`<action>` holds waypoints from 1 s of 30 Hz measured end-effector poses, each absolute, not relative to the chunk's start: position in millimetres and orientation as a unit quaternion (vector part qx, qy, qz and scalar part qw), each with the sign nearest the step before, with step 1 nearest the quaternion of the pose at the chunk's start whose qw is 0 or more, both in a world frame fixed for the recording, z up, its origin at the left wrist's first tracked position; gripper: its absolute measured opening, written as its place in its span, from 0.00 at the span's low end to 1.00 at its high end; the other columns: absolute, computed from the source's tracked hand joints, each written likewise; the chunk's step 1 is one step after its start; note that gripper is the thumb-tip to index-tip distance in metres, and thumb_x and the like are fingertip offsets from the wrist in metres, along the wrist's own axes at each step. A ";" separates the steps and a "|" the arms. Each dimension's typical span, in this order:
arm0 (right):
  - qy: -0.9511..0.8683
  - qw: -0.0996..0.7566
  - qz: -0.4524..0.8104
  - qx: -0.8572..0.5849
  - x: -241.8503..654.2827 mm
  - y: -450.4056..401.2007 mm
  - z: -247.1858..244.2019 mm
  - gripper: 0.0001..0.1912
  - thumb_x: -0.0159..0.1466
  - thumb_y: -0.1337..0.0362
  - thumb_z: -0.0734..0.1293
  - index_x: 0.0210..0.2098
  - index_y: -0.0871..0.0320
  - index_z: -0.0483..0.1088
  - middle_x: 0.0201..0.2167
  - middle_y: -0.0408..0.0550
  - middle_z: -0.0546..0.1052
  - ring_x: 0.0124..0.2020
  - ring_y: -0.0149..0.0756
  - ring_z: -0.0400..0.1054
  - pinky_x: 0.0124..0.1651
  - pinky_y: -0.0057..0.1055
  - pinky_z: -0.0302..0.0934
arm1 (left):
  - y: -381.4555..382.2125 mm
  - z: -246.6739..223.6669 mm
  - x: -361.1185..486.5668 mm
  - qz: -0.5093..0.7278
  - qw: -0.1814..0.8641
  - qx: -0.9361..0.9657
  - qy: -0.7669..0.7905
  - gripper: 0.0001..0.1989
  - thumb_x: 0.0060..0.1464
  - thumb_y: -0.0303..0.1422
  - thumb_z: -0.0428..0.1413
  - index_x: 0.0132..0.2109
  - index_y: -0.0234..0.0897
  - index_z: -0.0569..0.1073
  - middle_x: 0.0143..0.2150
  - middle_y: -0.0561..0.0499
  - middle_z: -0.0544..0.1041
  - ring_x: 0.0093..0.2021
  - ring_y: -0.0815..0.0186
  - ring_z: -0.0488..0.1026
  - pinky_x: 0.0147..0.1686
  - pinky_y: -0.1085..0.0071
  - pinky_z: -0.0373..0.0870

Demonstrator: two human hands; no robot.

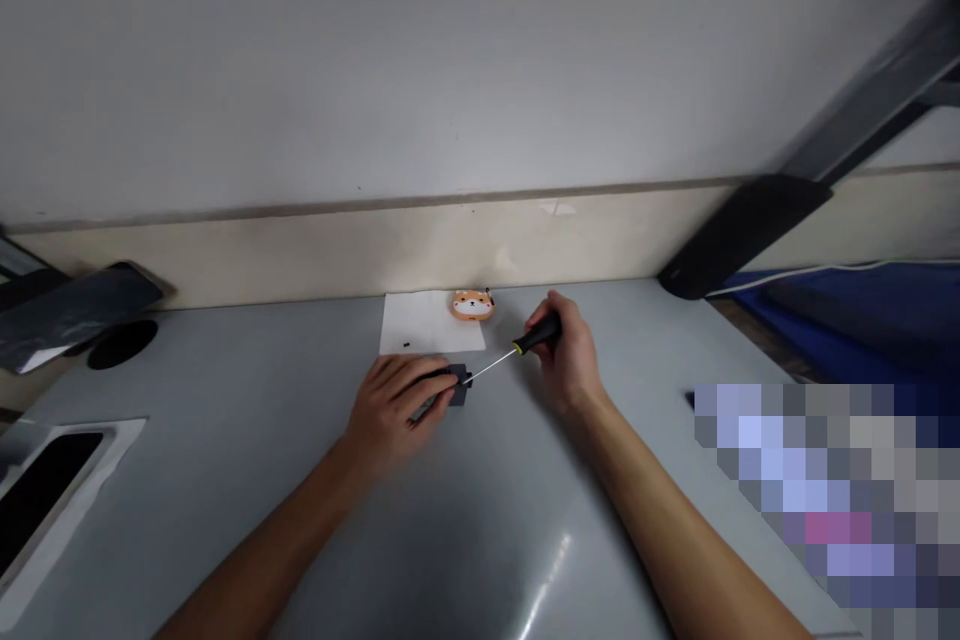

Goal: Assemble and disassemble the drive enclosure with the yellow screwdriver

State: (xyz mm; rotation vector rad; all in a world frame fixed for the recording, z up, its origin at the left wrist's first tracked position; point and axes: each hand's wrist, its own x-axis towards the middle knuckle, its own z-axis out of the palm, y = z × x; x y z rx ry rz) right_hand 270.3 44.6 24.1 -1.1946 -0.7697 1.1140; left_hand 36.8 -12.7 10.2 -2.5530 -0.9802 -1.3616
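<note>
A small dark grey block-shaped part (pixel 458 394) lies on the grey table, and my left hand (pixel 401 398) holds it with fingers closed about its left side. My right hand (pixel 568 350) grips a screwdriver (pixel 541 332) by its black handle with a yellow ring. Its thin metal shaft slants down to the left, and the tip meets the right side of the dark part. What exactly the tip touches is too small to make out. Just beyond my left hand, a tiny black piece (pixel 406 345) rests on a white sheet of paper (pixel 420 318).
An orange case with an animal face (pixel 472 305) sits at the paper's right edge by the wall. On the left are a phone-like device on a stand (pixel 94 315) and a dark-screened device (pixel 49 480) on white paper. A black post (pixel 742 230) stands at the back right; a pixelated area covers the right.
</note>
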 end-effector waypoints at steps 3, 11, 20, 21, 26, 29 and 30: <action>-0.341 0.618 0.478 -0.523 269.3 44.5 23.0 0.23 0.64 0.45 0.64 0.22 0.55 0.67 0.20 0.42 0.64 0.22 0.31 0.54 0.22 0.30 0.47 | -13.1 10.1 36.2 -0.443 0.041 -0.836 -0.322 0.12 0.62 0.23 0.61 0.50 0.43 0.77 0.49 0.52 0.84 0.46 0.64 0.81 0.46 0.64 0.73; -0.338 0.615 0.477 -0.529 267.5 43.2 21.3 0.23 0.65 0.45 0.64 0.22 0.55 0.68 0.19 0.41 0.61 0.21 0.30 0.52 0.22 0.30 0.48 | -11.9 4.8 36.4 -0.453 0.033 -0.829 -0.327 0.12 0.62 0.24 0.60 0.50 0.44 0.76 0.49 0.52 0.84 0.46 0.64 0.81 0.46 0.63 0.74; -0.332 0.621 0.488 -0.515 270.2 44.6 22.6 0.23 0.66 0.47 0.64 0.21 0.55 0.67 0.19 0.41 0.60 0.20 0.29 0.50 0.22 0.31 0.43 | -11.9 3.4 34.0 -0.439 0.024 -0.835 -0.330 0.15 0.64 0.24 0.59 0.55 0.43 0.75 0.51 0.50 0.83 0.49 0.63 0.80 0.48 0.62 0.73; -0.335 0.617 0.492 -0.515 269.9 44.4 22.6 0.23 0.66 0.46 0.64 0.22 0.55 0.67 0.18 0.40 0.60 0.20 0.29 0.49 0.22 0.31 0.42 | -12.0 3.7 33.9 -0.435 0.025 -0.837 -0.330 0.15 0.64 0.24 0.59 0.55 0.43 0.75 0.51 0.50 0.83 0.49 0.63 0.80 0.48 0.62 0.73; -0.336 0.602 0.494 -0.529 267.3 43.6 21.9 0.25 0.65 0.43 0.64 0.21 0.55 0.68 0.16 0.39 0.59 0.18 0.29 0.48 0.21 0.32 0.42 | -12.3 5.5 33.8 -0.436 0.032 -0.838 -0.326 0.14 0.64 0.24 0.59 0.54 0.41 0.75 0.50 0.50 0.83 0.48 0.64 0.80 0.48 0.63 0.72; -0.323 0.602 0.492 -0.539 265.7 42.9 22.7 0.25 0.64 0.43 0.65 0.21 0.55 0.68 0.17 0.40 0.61 0.19 0.29 0.51 0.21 0.31 0.45 | -11.9 4.8 33.5 -0.434 0.032 -0.840 -0.324 0.13 0.64 0.23 0.59 0.53 0.41 0.75 0.50 0.51 0.83 0.48 0.65 0.79 0.48 0.64 0.71; -0.317 0.602 0.490 -0.544 265.1 42.6 23.2 0.25 0.64 0.43 0.65 0.21 0.55 0.68 0.17 0.40 0.62 0.19 0.29 0.53 0.22 0.31 0.45 | -11.8 4.3 33.4 -0.433 0.033 -0.840 -0.324 0.13 0.64 0.23 0.59 0.53 0.42 0.75 0.51 0.51 0.83 0.48 0.65 0.79 0.48 0.64 0.71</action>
